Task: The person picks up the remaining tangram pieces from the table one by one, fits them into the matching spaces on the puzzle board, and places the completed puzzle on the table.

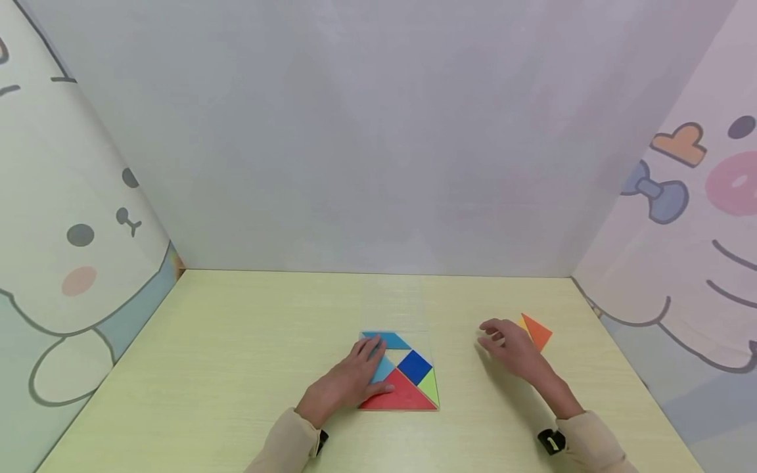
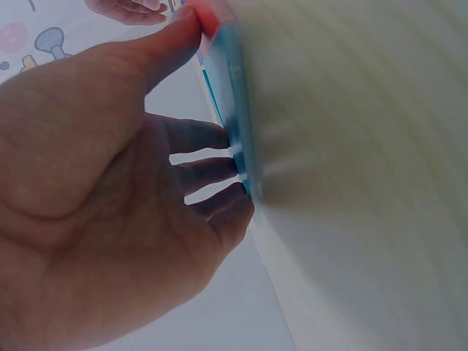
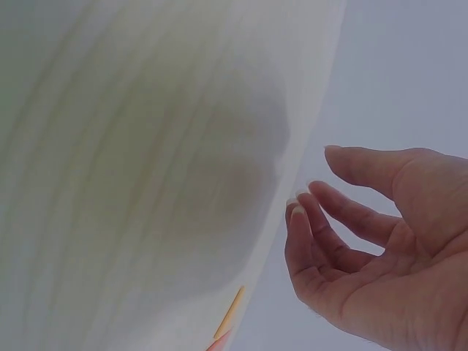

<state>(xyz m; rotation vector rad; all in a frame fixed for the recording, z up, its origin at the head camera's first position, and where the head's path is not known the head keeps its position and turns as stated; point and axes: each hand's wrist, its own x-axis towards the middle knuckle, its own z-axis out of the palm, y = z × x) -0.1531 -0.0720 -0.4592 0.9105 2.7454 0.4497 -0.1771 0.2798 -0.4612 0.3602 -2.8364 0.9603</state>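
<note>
My left hand (image 1: 345, 381) rests on a group of flat tangram pieces near the middle of the table. Its fingertips touch the blue piece (image 1: 399, 341) at the top and cover part of the light blue piece (image 1: 383, 370), while the thumb lies on the large red triangle (image 1: 402, 397). A dark blue square (image 1: 414, 367) and a light green triangle (image 1: 430, 387) fit beside these. To the right, my right hand (image 1: 513, 348) hovers above the table with loosely bent fingers and nothing in them. Just beyond it lie an orange triangle (image 1: 538, 332) and a mostly hidden yellow piece (image 3: 229, 312).
A faint transparent panel (image 1: 395, 305) extends behind the tangram group on the pale wooden table (image 1: 236, 368). A plain light wall (image 1: 378, 144) rises at the back, with cartoon-printed panels at both sides.
</note>
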